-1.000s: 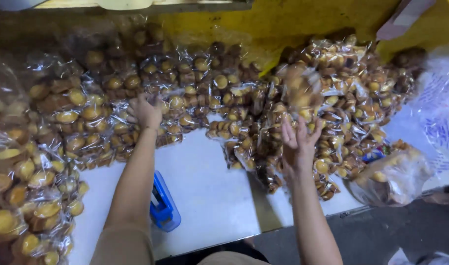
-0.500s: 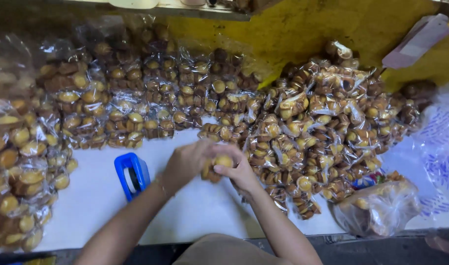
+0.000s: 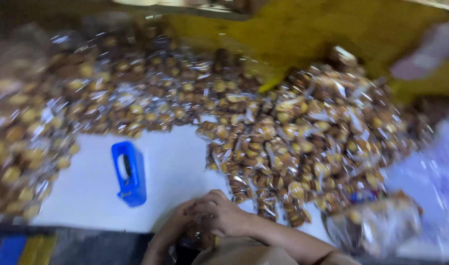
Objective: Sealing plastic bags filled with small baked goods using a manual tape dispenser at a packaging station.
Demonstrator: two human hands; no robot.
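Note:
My left hand [image 3: 171,230] and my right hand [image 3: 219,213] are pressed together at the near edge of the white table [image 3: 87,186], both closed around a small clear packet of round golden-brown cookies [image 3: 204,238]. Most of the packet is hidden under my fingers. The picture is blurred by head motion. A blue tape dispenser [image 3: 130,173] stands on the table just left of my hands.
Heaps of clear cookie packets cover the table: a big pile [image 3: 308,142] right of my hands, another along the back [image 3: 136,98], a third at the far left [image 3: 18,147]. A larger clear bag of cookies [image 3: 376,223] lies at the right. Behind is a yellow wall [image 3: 303,34].
My hands have drawn back from mid-table to its near edge, still together on the packet. One second ago they were apart and raised by the piles. The camera has tilted.

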